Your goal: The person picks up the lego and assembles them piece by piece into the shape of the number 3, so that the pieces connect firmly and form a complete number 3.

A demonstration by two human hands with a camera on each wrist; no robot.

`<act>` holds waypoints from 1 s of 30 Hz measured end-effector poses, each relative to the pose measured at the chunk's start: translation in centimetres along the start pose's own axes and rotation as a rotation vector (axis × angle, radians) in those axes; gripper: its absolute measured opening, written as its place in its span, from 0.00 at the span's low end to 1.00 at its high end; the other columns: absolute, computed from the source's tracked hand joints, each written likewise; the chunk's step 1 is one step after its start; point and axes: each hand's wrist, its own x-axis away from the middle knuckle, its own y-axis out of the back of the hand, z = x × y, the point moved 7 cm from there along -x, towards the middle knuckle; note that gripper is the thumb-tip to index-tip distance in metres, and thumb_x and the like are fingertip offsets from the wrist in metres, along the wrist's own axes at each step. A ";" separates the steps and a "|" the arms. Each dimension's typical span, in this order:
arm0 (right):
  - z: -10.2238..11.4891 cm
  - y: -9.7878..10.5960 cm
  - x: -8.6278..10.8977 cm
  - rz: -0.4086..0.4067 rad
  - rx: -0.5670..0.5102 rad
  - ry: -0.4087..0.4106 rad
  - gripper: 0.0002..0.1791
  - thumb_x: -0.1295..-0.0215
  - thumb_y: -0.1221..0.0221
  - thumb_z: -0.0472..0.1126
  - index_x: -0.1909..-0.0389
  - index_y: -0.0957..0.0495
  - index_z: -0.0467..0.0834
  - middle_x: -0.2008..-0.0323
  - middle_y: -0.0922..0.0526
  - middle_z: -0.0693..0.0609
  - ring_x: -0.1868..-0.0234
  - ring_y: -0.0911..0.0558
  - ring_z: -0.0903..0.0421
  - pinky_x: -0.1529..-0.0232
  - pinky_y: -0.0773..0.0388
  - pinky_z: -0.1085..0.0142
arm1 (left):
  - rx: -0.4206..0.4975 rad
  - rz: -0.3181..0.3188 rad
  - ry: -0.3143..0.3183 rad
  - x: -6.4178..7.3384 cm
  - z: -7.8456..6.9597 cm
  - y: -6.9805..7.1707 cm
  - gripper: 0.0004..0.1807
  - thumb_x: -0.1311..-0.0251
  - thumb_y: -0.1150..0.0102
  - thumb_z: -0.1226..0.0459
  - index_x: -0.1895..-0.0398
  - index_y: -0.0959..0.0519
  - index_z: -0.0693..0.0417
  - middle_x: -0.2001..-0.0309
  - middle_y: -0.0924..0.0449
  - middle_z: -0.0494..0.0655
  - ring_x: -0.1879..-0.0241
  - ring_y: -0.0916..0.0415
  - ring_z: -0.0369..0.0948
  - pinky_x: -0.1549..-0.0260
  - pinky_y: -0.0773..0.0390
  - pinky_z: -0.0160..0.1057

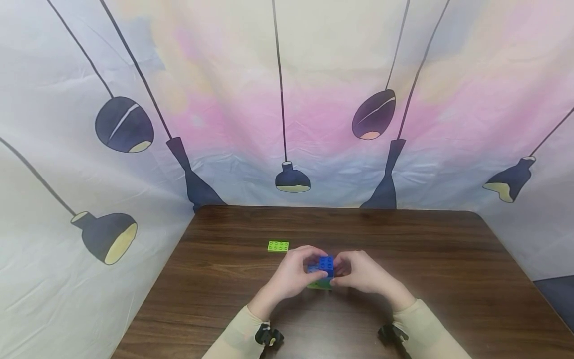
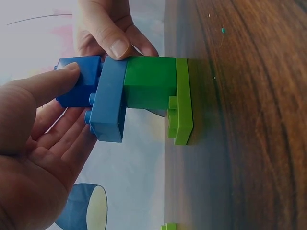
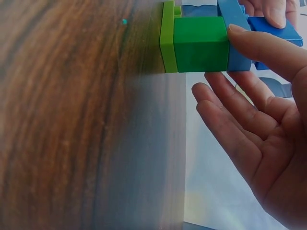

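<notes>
A stack of toy building bricks stands on the table between the two hands. At its base is a lime plate [image 2: 184, 105], with a green brick [image 2: 150, 82] on it and a longer light blue brick [image 2: 110, 105] above, jutting out to one side. On top is a dark blue brick [image 2: 87, 88], pinched by my left hand [image 1: 293, 271] between thumb and fingers; in the right wrist view it looks slightly tilted. My right hand [image 1: 360, 271] grips the light blue brick from the other side, its thumb [image 3: 240, 29] against that brick near the green one.
Another lime plate [image 1: 278, 246] with studs up lies on the brown wooden table [image 1: 224, 279], beyond the left hand. A cloth backdrop [image 1: 332, 65] printed with hanging lamps rises behind the table's far edge. A tiny teal speck [image 3: 124, 21] shows on the tabletop.
</notes>
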 end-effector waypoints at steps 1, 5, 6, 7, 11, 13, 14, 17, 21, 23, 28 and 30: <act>0.0 0.0 0.0 -0.001 0.002 0.000 0.15 0.38 0.21 0.47 0.57 0.15 0.46 0.60 0.11 0.58 0.59 0.12 0.59 0.55 0.13 0.59 | -0.001 0.000 0.000 0.0 0.0 0.0 0.16 0.33 0.25 0.62 0.44 0.15 0.48 0.47 0.16 0.39 0.47 0.16 0.36 0.44 0.19 0.36; 0.0 0.0 0.0 -0.004 0.001 -0.007 0.15 0.38 0.21 0.47 0.57 0.15 0.47 0.60 0.11 0.58 0.59 0.12 0.59 0.54 0.13 0.58 | -0.006 0.002 0.001 0.0 0.0 -0.1 0.16 0.33 0.25 0.62 0.43 0.15 0.48 0.47 0.16 0.39 0.47 0.16 0.36 0.44 0.19 0.36; 0.0 0.0 0.0 -0.003 0.000 -0.009 0.15 0.38 0.21 0.47 0.57 0.15 0.47 0.60 0.11 0.58 0.59 0.12 0.59 0.54 0.13 0.58 | -0.007 0.003 0.002 0.0 0.0 -0.1 0.16 0.33 0.25 0.62 0.43 0.15 0.48 0.47 0.16 0.39 0.47 0.16 0.36 0.44 0.19 0.36; 0.0 0.0 0.0 -0.003 0.000 -0.013 0.15 0.38 0.22 0.47 0.57 0.15 0.47 0.60 0.11 0.59 0.59 0.12 0.60 0.54 0.13 0.58 | -0.009 0.002 0.002 0.0 0.0 -0.1 0.16 0.33 0.25 0.62 0.43 0.15 0.48 0.47 0.16 0.39 0.47 0.16 0.36 0.44 0.19 0.36; 0.0 -0.1 0.0 0.000 -0.001 -0.014 0.15 0.38 0.22 0.46 0.57 0.15 0.47 0.60 0.11 0.58 0.58 0.12 0.59 0.54 0.13 0.58 | -0.013 0.004 0.006 0.0 0.1 -0.1 0.17 0.33 0.25 0.61 0.43 0.15 0.48 0.47 0.16 0.39 0.47 0.16 0.36 0.44 0.19 0.36; 0.0 -0.1 0.0 0.001 0.000 -0.012 0.14 0.38 0.22 0.46 0.57 0.15 0.47 0.60 0.11 0.58 0.58 0.12 0.59 0.54 0.13 0.57 | -0.015 0.004 0.011 0.0 0.1 -0.1 0.17 0.33 0.26 0.61 0.43 0.15 0.48 0.47 0.16 0.39 0.47 0.16 0.36 0.44 0.19 0.36; 0.0 -0.1 0.0 0.001 -0.001 -0.010 0.15 0.38 0.22 0.46 0.57 0.15 0.47 0.60 0.11 0.58 0.58 0.12 0.58 0.54 0.13 0.57 | -0.015 0.004 0.013 0.0 0.1 -0.1 0.17 0.33 0.26 0.61 0.43 0.15 0.48 0.47 0.16 0.40 0.47 0.16 0.36 0.44 0.19 0.36; 0.1 -0.1 0.0 0.001 0.004 -0.009 0.15 0.38 0.22 0.46 0.57 0.15 0.47 0.60 0.11 0.57 0.58 0.12 0.58 0.54 0.13 0.56 | -0.018 0.006 0.019 0.0 0.1 -0.1 0.17 0.32 0.26 0.61 0.43 0.15 0.48 0.47 0.16 0.40 0.47 0.16 0.36 0.44 0.19 0.36; 0.2 0.0 0.1 -0.002 0.008 -0.009 0.15 0.38 0.22 0.46 0.57 0.15 0.47 0.60 0.11 0.57 0.57 0.12 0.57 0.54 0.13 0.55 | -0.024 0.010 0.014 0.0 0.0 -0.1 0.17 0.32 0.26 0.61 0.43 0.15 0.48 0.47 0.16 0.39 0.47 0.16 0.36 0.45 0.19 0.36; 0.2 0.0 0.1 -0.004 0.011 -0.010 0.15 0.38 0.22 0.47 0.57 0.16 0.47 0.60 0.11 0.57 0.58 0.12 0.57 0.53 0.13 0.55 | -0.029 0.012 0.003 0.0 0.0 -0.1 0.16 0.32 0.26 0.61 0.43 0.15 0.48 0.47 0.16 0.39 0.47 0.16 0.36 0.45 0.19 0.35; 0.2 0.0 0.1 -0.004 0.014 -0.008 0.15 0.38 0.21 0.47 0.57 0.15 0.47 0.60 0.11 0.57 0.58 0.12 0.57 0.53 0.13 0.55 | -0.036 0.018 -0.024 -0.1 -0.1 -0.1 0.17 0.32 0.26 0.61 0.42 0.14 0.48 0.47 0.16 0.39 0.46 0.17 0.36 0.45 0.19 0.34; 0.2 0.0 0.1 -0.003 0.016 -0.007 0.15 0.38 0.21 0.47 0.57 0.15 0.47 0.60 0.11 0.57 0.58 0.12 0.58 0.54 0.13 0.55 | -0.038 0.019 -0.027 -0.1 -0.1 -0.1 0.17 0.32 0.26 0.60 0.42 0.14 0.47 0.46 0.16 0.39 0.46 0.17 0.36 0.44 0.19 0.35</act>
